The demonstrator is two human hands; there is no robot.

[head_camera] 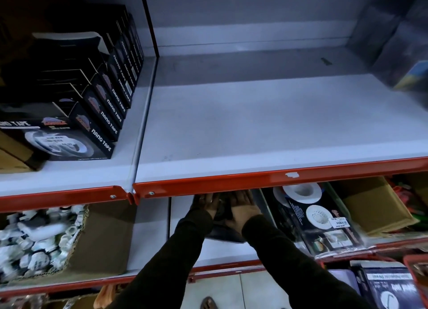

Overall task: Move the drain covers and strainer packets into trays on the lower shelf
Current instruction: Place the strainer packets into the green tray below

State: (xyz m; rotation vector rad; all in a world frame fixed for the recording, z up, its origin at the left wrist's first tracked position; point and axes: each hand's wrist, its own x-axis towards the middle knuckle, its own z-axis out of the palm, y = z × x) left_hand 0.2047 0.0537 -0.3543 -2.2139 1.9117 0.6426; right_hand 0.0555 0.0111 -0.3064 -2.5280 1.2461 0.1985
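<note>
A row of black tape boxes (102, 104) stands at the left of the upper shelf (254, 128), whose front edge is red. Below that shelf, to the left, a cardboard box (97, 237) holds white fittings (37, 241). Under its right end lies a brown tray (375, 209).

Two long dark sleeves, near black, close-fitting, running from the bottom edge up to the wrists. Left sleeve (185, 244) plain, cuff snug at the wrist, soft folds along the forearm. Right sleeve (278, 246) the same dark cloth, no print or stripe to be seen. Left hand (205, 204) bare, with what looks like a ring on one finger. Right hand (243, 209) bare, no glove.
</note>
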